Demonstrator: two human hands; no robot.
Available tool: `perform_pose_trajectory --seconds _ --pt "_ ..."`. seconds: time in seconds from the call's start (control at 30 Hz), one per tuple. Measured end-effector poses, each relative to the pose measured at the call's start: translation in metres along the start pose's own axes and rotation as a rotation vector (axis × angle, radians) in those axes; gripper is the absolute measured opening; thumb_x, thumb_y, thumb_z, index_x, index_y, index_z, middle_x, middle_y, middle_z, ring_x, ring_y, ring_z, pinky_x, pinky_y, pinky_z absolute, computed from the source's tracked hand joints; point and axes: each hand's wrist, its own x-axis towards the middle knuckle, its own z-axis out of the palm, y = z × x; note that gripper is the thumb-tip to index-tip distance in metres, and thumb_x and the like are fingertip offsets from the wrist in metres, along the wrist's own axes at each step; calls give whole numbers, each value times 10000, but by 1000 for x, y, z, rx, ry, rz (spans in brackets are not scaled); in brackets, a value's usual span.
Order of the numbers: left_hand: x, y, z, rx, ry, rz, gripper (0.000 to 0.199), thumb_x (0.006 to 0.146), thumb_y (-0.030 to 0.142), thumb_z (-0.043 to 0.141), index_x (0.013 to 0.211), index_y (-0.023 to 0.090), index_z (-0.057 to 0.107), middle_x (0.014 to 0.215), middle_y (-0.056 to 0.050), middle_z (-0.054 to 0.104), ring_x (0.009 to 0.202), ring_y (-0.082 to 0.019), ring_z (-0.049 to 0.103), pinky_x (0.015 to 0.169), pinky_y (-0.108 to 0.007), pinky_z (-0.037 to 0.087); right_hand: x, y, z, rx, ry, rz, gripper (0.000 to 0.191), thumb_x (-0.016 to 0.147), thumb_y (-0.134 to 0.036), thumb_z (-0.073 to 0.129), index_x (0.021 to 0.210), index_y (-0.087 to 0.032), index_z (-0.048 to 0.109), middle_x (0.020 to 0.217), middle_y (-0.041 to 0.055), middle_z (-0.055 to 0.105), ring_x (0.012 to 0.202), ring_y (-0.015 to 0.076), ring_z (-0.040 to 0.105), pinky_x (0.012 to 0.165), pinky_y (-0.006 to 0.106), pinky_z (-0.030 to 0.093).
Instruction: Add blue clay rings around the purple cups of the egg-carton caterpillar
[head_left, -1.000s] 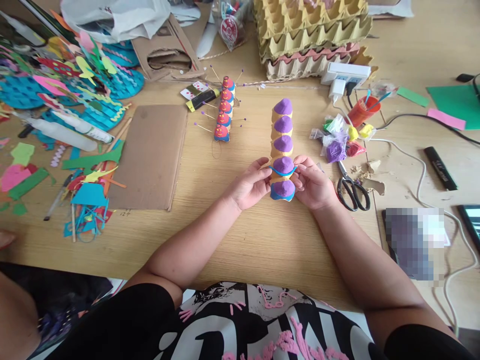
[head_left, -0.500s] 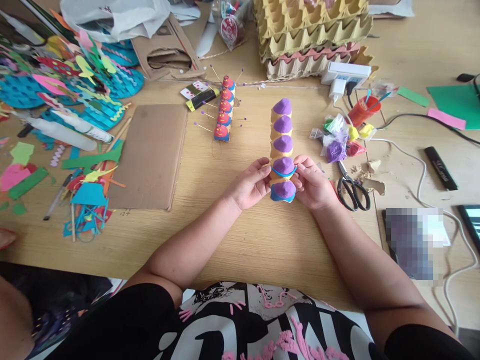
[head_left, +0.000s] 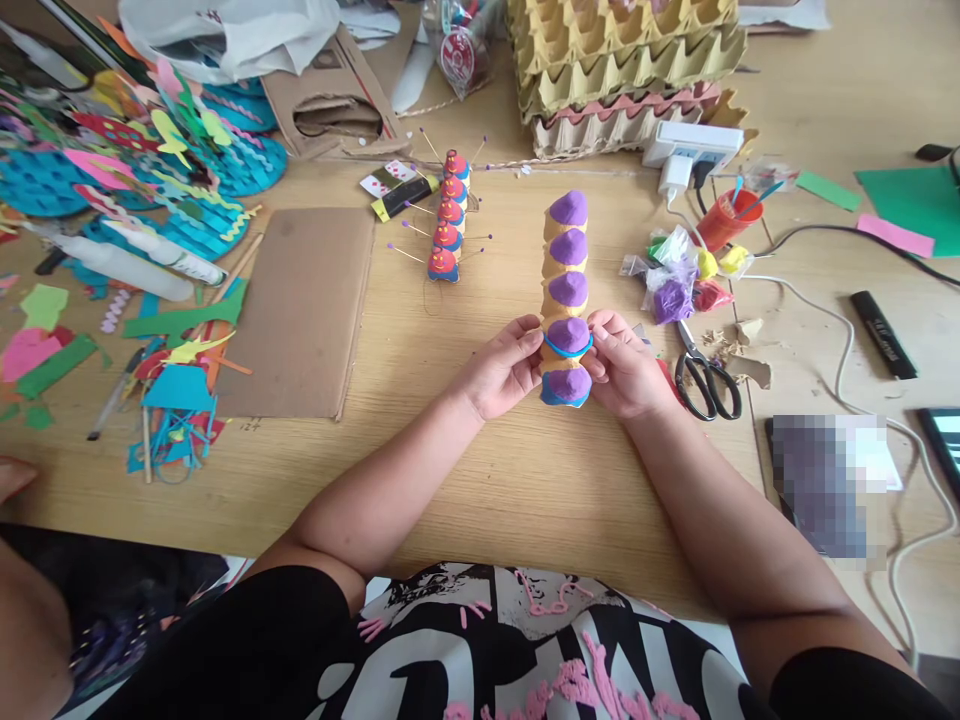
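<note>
A strip of egg-carton cups [head_left: 565,295] with purple clay caps stands lengthwise before me. Its nearest cup has blue around the base. A thin blue clay strand [head_left: 567,352] curves under the cap of the second-nearest cup. My left hand [head_left: 504,368] grips the strip's left side, with thumb and forefinger at one end of the strand. On the opposite side, my right hand [head_left: 622,368] does the same at the other end. Further back on the left stands a finished-looking caterpillar [head_left: 448,215] with red faces, blue bases and purple-tipped sticks.
Scissors [head_left: 705,375] and bagged clay [head_left: 673,298] lie to my right, near an orange cup [head_left: 729,220] and a power strip [head_left: 694,145]. Egg trays [head_left: 630,70] are stacked behind. Cardboard [head_left: 304,310] and paper scraps [head_left: 180,390] lie left. Part of another person shows at far left.
The far end of the egg-carton strip has tipped slightly, and the blue strand sits a little lower round its cup. Both hands keep nearly the same place.
</note>
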Motion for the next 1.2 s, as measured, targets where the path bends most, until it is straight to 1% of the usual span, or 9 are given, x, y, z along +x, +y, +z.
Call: perform_pose_trajectory --seconds 0.2,0.3,0.4,0.53,0.7,0.87,0.97,1.07,1.2 --pt "0 -1 0 2 17 7 144 1024 83 738 1003 222 709 916 31 829 766 -102 776 721 -217 556 0 1 0 31 -8 8 519 784 -528 1011 918 -256 590 612 -122 472 458 54 280 460 236 156" --pt "1 -1 -1 19 21 16 135 1026 86 741 987 213 718 898 28 826 744 -95 764 710 -213 560 0 1 0 24 3 11 527 773 -535 1016 915 -257 591 604 -120 479 461 59 281 459 237 154" --pt "1 -2 0 30 26 29 128 1015 90 760 971 204 720 879 25 820 734 -96 757 705 -211 577 0 2 0 21 17 11 541 752 -536 1026 909 -257 591 634 -110 510 469 59 280 459 239 155" --pt "0 -1 2 34 39 39 121 1029 94 736 969 198 716 879 19 818 728 -97 754 692 -209 597 1 2 0 21 14 5 537 747 -522 1033 905 -252 596 671 -103 536 473 52 279 460 237 159" --pt "0 -1 1 63 38 44 146 972 149 839 953 200 703 859 26 789 711 -101 733 671 -209 589 1 3 1 39 3 -12 510 753 -495 1038 905 -247 619 651 -109 539 467 49 291 455 225 163" --pt "0 0 0 92 18 45 195 953 175 867 908 197 678 828 30 764 703 -103 708 635 -206 552 0 3 2 14 -7 -17 509 777 -515 1022 908 -251 607 662 -109 527 474 51 287 458 228 182" --pt "-1 1 1 87 26 38 215 949 204 881 909 198 670 857 24 772 740 -113 723 691 -225 563 0 2 4 14 10 -13 523 766 -541 1022 906 -252 609 669 -104 533 486 55 304 461 231 199" --pt "-2 2 3 75 18 33 186 970 217 860 921 191 682 915 3 797 798 -129 747 760 -253 568 -1 1 4 20 24 -16 531 753 -561 1024 908 -255 619 646 -103 524 494 63 326 465 229 227" --pt "-3 2 4 93 11 33 156 956 217 873 1013 182 732 990 -29 829 847 -155 770 792 -293 580 -2 -1 4 12 18 -21 531 741 -538 1029 931 -270 613 640 -108 499 509 80 347 469 229 274"
